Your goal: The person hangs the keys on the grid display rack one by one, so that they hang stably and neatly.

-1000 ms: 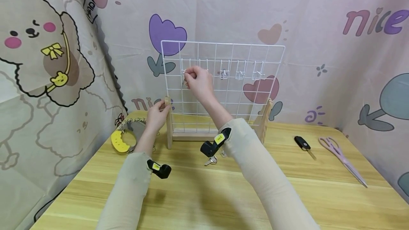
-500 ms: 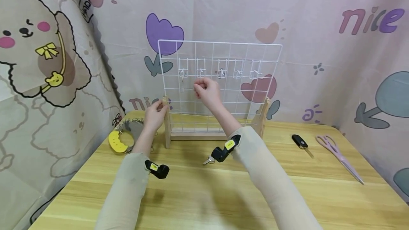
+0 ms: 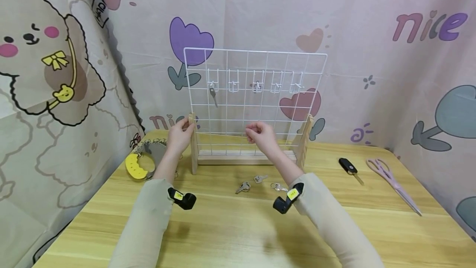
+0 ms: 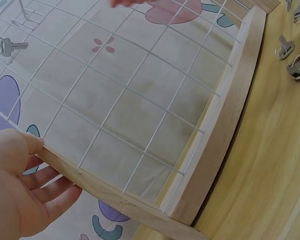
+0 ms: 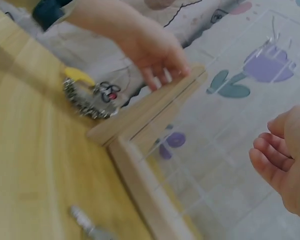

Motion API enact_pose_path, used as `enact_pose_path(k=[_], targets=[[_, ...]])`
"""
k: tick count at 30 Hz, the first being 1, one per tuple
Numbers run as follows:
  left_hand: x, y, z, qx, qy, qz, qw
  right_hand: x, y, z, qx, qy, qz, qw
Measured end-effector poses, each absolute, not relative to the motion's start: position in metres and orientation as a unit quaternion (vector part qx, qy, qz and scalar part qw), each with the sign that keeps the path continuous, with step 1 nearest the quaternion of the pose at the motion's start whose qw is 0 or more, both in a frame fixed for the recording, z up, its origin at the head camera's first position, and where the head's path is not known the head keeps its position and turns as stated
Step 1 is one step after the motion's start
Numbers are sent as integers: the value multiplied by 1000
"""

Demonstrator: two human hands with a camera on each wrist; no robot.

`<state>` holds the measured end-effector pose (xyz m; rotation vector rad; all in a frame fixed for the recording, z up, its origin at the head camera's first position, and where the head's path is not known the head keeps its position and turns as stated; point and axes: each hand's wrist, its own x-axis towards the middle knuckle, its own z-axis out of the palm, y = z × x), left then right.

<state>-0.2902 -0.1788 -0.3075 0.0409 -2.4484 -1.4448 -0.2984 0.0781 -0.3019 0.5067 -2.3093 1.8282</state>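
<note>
A white wire grid rack (image 3: 245, 120) stands upright between wooden side posts on a wooden base. My left hand (image 3: 179, 137) grips its left post (image 4: 115, 200), thumb on the near side and fingers behind. On the leftmost of several white hooks hangs a small key (image 3: 213, 96), also visible as a key (image 4: 12, 46) in the left wrist view. My right hand (image 3: 262, 135) hovers before the grid's lower middle, fingers loosely curled with nothing between them. Below it on the table lie a key on a ring (image 3: 243, 187), a second key (image 3: 260, 178) and a third ringed key (image 3: 278, 187).
A black car key (image 3: 348, 166) and pink scissors (image 3: 395, 182) lie to the right on the wooden table (image 3: 223, 230). By the left forearm sits a yellow crescent-shaped item (image 3: 135, 167) with a metal chain (image 5: 82, 102). A patterned curtain (image 3: 256, 15) hangs behind the rack.
My right hand has let go of the key at the leftmost hook and moved down and right. The key now hangs there. My left hand keeps its grip on the post.
</note>
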Motion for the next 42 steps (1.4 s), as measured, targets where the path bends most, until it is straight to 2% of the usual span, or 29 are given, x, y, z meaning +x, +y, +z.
enact_pose_path(k=[7,14,26,29,36,42], targets=[[-291,-179,-307,13,-852,-502,147,-284,99,-335,169,-805,568,36],[-291,-180,-307,10,-853,-500,149,-271,112,-363,158,-824,543,-36],[-291,-181,-309,5,-850,-507,142,-250,115,-401,162,-834,522,-70],[-291,-181,-309,5,-851,-506,142,-248,112,-408,167,-845,503,-63],[-292,-180,-309,2,-850,-504,151,-247,104,-416,181,-887,424,-8],[-294,-179,-309,4,-852,-500,154,-247,100,-419,191,-898,398,8]])
